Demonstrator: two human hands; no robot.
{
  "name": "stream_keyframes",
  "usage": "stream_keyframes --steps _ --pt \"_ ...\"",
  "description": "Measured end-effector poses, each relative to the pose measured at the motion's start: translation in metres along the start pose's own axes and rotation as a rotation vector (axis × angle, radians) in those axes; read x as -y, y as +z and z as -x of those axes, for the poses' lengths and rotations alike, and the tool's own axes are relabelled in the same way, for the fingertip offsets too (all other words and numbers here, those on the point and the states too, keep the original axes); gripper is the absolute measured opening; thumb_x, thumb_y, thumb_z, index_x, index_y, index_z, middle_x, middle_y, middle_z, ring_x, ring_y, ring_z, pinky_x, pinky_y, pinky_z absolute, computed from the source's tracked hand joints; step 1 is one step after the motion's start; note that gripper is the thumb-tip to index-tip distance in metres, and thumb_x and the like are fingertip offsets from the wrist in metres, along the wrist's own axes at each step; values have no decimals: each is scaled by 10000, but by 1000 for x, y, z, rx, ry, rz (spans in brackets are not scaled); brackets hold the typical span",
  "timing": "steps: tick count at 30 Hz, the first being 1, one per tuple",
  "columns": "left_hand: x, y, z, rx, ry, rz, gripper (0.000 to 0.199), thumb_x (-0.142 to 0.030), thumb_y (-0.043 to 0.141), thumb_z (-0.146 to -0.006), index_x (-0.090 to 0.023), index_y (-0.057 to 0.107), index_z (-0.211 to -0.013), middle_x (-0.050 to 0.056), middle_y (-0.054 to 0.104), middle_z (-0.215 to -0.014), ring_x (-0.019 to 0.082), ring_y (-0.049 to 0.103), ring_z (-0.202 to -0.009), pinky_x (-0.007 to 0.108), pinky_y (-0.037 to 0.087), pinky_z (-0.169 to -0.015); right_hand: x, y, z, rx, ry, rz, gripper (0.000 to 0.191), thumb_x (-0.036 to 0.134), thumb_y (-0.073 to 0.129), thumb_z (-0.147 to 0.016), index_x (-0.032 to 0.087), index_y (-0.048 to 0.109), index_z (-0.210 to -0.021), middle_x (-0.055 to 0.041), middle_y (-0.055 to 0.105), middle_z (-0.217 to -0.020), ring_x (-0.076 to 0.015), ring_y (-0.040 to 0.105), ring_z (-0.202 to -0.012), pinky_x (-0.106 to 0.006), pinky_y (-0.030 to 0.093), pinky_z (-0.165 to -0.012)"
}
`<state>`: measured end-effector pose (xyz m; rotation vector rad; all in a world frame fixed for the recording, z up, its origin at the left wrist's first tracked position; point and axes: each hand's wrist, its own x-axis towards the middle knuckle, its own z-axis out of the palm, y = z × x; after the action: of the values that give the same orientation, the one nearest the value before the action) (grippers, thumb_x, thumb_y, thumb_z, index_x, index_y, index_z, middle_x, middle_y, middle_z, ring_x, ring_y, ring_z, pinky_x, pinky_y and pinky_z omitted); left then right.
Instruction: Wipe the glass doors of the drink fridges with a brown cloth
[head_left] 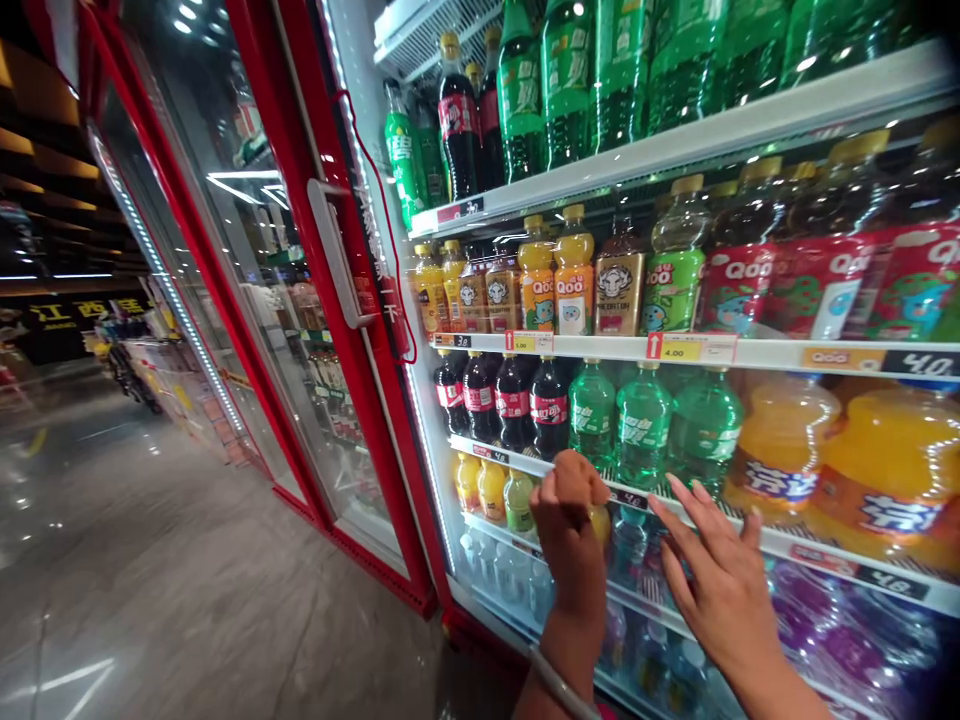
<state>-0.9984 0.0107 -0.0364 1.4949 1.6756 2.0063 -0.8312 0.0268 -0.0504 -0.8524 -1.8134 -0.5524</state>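
At the far left we see a grey floor (172,590), then a red-framed glass door (364,420) with a white handle (336,250). Inside the lit fridge, small cola bottles (514,405) stand in a row. Just right of and below them, our left hand (571,505) is curled into a fist, a band (561,688) at its wrist. Green bottles (643,425) stand upright behind the white shelf edge (780,543), just above and between our hands. Our right hand (712,575) spreads its fingers near that edge; we cannot tell whether they touch it. Farther right stand large orange-drink bottles (885,475), with purple bottles (832,625) below.
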Motion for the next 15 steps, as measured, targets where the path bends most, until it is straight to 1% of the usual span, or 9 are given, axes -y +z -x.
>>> stream_keyframes --steps 2,4,5,7,8,10,12,13,15 --pt "-7 17 19 48 -4 35 395 -295 551 -956 -189 614 -1331 178 669 -1255 330 642 -1205 501 531 -1043 7 1 1 20 43 -91 487 233 520 -1011 291 527 -1495 -78 553 -1549 -304 445 -1502 -668 113 -1290" --pt "-13 26 36 189 -7 136 516 -352 600 -946 -170 551 -1426 206 604 -1394 338 567 -1336 533 469 -1140 16 3 4 34 116 -231 518 284 460 -1038 282 445 -1557 -84 481 -1607 -298 394 -1534 -670 69 -1294" --pt "-16 26 42 271 -4 191 585 -386 637 -929 -160 528 -1457 215 573 -1446 345 527 -1387 541 436 -1179 20 3 6 34 156 -305 535 303 435 -1048 277 403 -1582 -88 433 -1639 -292 372 -1547 -664 73 -1297" --pt "-24 17 44 453 -15 309 722 -440 737 -862 -157 514 -1488 209 548 -1495 358 488 -1434 527 394 -1223 26 1 10 10 227 -419 562 345 409 -1059 281 342 -1613 -90 339 -1689 -286 328 -1569 -646 137 -1298" --pt "-29 11 42 551 -44 385 775 -448 784 -821 -167 518 -1493 195 561 -1491 363 496 -1429 512 395 -1226 28 -1 11 -8 254 -447 568 369 404 -1061 290 329 -1619 -85 303 -1705 -290 301 -1580 -642 184 -1291" --pt "-41 -3 35 729 -173 590 802 -433 825 -779 -201 536 -1491 156 607 -1457 363 532 -1403 493 410 -1215 30 -4 11 -43 281 -449 567 405 371 -1067 309 319 -1623 -74 252 -1724 -303 251 -1597 -651 244 -1270" --pt "-54 -11 28 855 -339 847 778 -389 809 -785 -215 540 -1494 126 615 -1461 360 520 -1426 496 382 -1236 31 -4 10 -83 264 -392 561 393 348 -1072 324 305 -1628 -57 212 -1737 -305 208 -1610 -665 246 -1266" --pt "-60 -13 26 866 -401 963 764 -386 785 -801 -210 535 -1501 120 603 -1482 355 494 -1453 492 354 -1256 31 -2 9 -104 238 -348 574 372 378 -1068 332 287 -1633 -49 196 -1741 -300 192 -1614 -666 237 -1271" --pt "-69 -12 27 768 -524 1124 748 -412 754 -826 -193 535 -1506 112 557 -1540 337 435 -1504 462 302 -1294 29 5 8 -143 180 -249 674 302 500 -1032 337 228 -1647 -47 169 -1747 -289 179 -1618 -652 241 -1280"
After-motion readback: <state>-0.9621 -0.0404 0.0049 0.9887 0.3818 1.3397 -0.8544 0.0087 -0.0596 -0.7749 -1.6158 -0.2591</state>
